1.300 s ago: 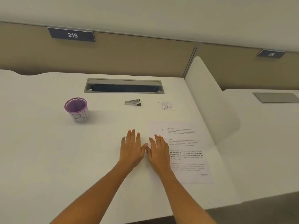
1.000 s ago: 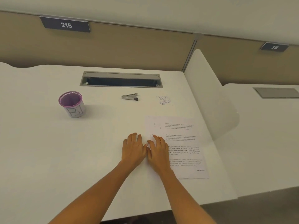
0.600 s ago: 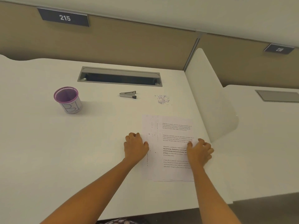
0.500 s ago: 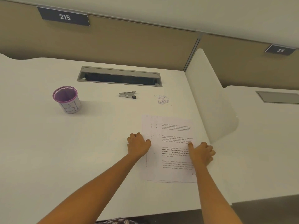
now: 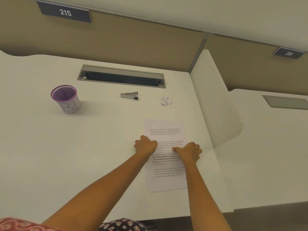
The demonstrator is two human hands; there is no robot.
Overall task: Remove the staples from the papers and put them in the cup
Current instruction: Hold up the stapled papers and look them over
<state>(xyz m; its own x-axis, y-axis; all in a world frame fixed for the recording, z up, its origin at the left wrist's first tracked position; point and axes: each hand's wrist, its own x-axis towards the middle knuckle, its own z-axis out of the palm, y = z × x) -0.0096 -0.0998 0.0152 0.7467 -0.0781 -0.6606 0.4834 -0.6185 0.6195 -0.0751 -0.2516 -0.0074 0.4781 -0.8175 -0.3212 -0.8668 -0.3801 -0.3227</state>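
Papers: long axis near-far, top edge far. My left hand grips left edge; my right hand grips right edge, both curled.

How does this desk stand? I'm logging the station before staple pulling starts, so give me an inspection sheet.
Surface: white desk, flat.
Job's things: papers lying flat, near right; purple-rimmed cup upright, far left; staple remover lying beyond the papers, untouched; heap of small bits, likely staples, on the desk, not in the cup.
Clutter: nothing seen.
Hands: left hand curled at the papers' left edge, right hand curled at their right edge; grip unclear.
Cables: nothing seen; cable slot stands open.
Surroundings: divider panel on the right, sign 215 on the wall, neighbouring desk beyond.
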